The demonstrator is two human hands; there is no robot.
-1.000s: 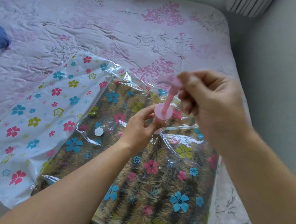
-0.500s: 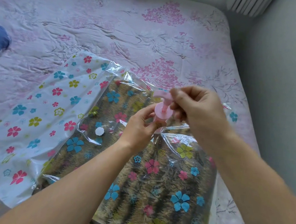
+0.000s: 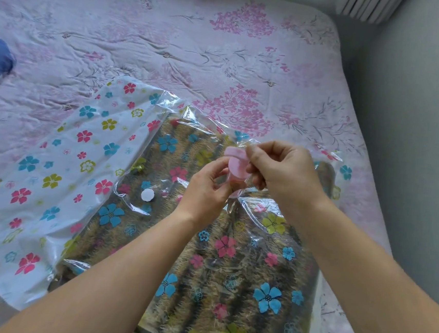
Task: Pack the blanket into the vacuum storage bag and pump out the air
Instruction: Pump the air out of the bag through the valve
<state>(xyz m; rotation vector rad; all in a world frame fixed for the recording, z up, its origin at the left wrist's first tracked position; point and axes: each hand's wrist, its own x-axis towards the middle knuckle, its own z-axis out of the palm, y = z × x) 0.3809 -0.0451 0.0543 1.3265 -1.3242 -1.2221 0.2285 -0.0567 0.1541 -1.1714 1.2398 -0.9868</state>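
Your left hand (image 3: 208,189) grips the barrel of the pink pump (image 3: 235,168) at frame center, fingers curled round it. Your right hand (image 3: 279,169) pinches the handle, which sits low near the barrel top. The pump stands on the flowered vacuum storage bag (image 3: 51,177) on the bed (image 3: 171,41). The brown blanket (image 3: 203,272) is inside the bag, lower center. A white cap (image 3: 147,195) lies just left of your left hand.

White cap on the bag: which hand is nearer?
Left. The left hand is just right of the white cap, gripping the pump; the right hand is farther right and up, on the pump's handle.
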